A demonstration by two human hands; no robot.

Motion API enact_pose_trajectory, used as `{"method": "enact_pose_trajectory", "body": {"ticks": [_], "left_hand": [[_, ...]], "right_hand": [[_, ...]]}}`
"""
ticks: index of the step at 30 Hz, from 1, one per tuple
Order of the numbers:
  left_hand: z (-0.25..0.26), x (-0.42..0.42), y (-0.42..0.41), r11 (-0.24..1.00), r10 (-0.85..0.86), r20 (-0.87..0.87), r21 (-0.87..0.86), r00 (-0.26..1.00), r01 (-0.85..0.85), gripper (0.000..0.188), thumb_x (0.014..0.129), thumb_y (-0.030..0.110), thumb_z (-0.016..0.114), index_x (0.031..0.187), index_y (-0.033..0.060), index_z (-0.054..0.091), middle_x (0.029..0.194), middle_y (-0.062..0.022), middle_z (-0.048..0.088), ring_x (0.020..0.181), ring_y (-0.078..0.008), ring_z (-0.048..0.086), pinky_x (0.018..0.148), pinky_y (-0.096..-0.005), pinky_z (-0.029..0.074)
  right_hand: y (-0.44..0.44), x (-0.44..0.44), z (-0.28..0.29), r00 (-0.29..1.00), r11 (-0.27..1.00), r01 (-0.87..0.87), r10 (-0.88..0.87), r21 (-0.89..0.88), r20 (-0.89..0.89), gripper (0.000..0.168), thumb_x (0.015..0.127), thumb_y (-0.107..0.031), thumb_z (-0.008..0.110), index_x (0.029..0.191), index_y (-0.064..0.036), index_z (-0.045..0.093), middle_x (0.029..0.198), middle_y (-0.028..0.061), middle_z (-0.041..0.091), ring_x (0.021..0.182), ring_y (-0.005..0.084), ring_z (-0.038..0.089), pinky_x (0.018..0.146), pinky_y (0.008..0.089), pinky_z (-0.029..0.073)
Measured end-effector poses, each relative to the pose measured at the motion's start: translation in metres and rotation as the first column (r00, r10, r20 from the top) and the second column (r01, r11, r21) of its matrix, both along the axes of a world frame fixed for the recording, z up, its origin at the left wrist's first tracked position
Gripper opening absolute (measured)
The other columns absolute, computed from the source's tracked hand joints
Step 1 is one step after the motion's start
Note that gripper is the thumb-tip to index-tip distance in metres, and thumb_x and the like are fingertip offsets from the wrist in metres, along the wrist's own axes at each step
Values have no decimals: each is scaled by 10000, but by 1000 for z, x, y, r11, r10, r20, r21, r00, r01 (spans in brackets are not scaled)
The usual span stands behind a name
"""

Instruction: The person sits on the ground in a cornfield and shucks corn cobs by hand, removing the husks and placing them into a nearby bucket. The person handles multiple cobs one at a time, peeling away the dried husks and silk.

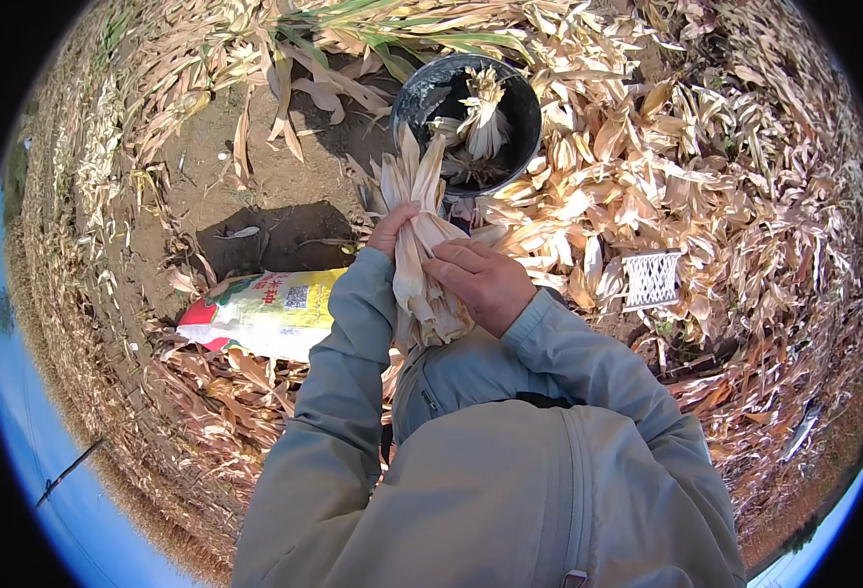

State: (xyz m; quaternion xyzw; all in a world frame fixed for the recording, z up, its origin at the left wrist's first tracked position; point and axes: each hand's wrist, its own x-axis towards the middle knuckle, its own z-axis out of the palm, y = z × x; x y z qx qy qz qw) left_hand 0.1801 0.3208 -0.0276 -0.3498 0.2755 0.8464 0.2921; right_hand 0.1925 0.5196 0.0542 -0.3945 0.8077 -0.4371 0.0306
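Note:
Before my lap I hold a bundle of dry, pale corn husks (418, 253), its leaf tips fanned out towards the bucket. My left hand (395, 228) is closed around the husks at their upper left, with the thumb across the front. Lower on the right side, my right hand (483, 283) grips the layered husks, fingers laid over them and thumb hidden. Just beyond the bundle stands a black bucket (406, 103). Inside it are several husk bundles (484, 121), one of them standing upright in sunlight.
A printed woven sack (270, 309) lies to my left, bearing writing and a printed code. Loose husks (586, 191) heap up beyond and right of the bucket. A white woven-cord stool seat (652, 279) rests among them. Cut corn stalks (373, 29) with some green leaves lie at the far side.

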Motion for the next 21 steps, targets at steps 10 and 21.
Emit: {"method": "enact_pose_trajectory", "body": {"ticks": [10, 21], "left_hand": [[34, -11, 2, 904, -160, -171, -422, 972, 75, 423, 754, 156, 623, 1116, -22, 495, 968, -153, 606, 830, -230, 613, 741, -331, 518], [59, 2, 71, -337, -740, 357, -930, 570, 144, 444, 646, 285, 683, 948, 59, 451, 864, -156, 590, 828, -317, 591, 717, -429, 456]], "right_hand": [[17, -9, 23, 972, 989, 61, -28, -135, 234, 314, 773, -95, 582, 1080, -45, 544, 1064, 138, 545, 1001, 316, 527, 837, 374, 446], [18, -63, 28, 847, 951, 240, -107, -196, 521, 196, 765, -11, 549, 951, -50, 598, 821, 101, 607, 740, 240, 608, 645, 303, 484]]}}
